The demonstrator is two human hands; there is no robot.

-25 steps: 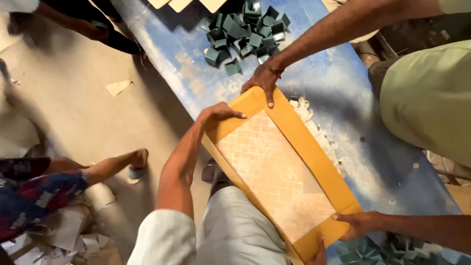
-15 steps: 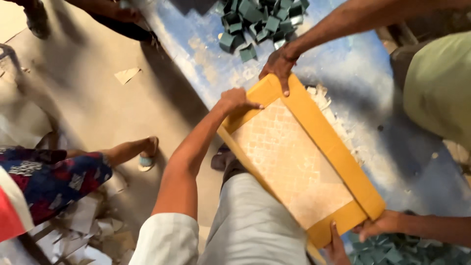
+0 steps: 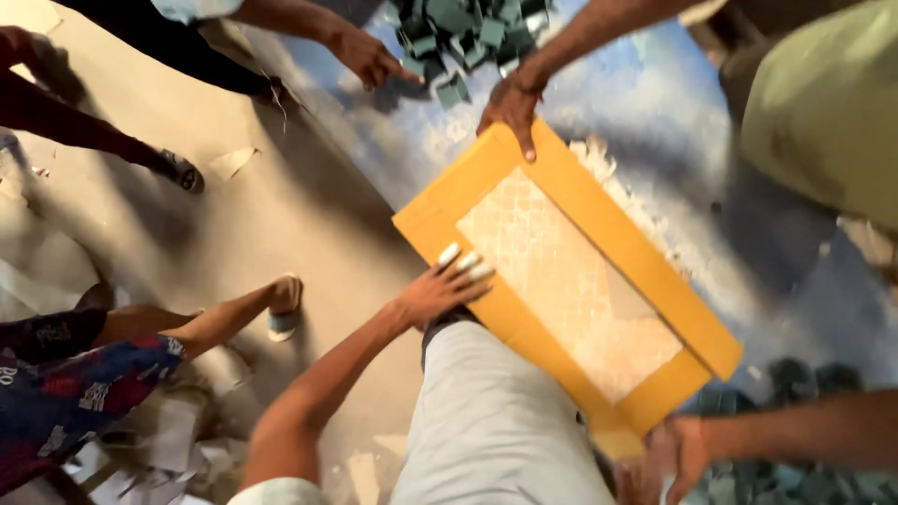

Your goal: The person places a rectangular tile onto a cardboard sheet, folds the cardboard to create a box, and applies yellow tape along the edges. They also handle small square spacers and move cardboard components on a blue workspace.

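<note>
- The frame, yellow with a pale tiled sheet inside it, lay flat on the blue table, its near long edge at the table's edge above the wearer's lap.
- The left hand rested on the frame's near-left rim, fingers outstretched and close together, pressing flat and gripping nothing.
- The right hand sat at the near-right corner; blur hid whether its fingers closed on the rim, so that could not be told.
- A co-worker's hand held the far corner, fingers over the rim.
- Another hand reached toward the green tiles.
- Judgement: steadying went best with palms on the rim only, off the sheet, and with even pressure at both near corners so the frame stayed level and did not slide off the edge.
</note>
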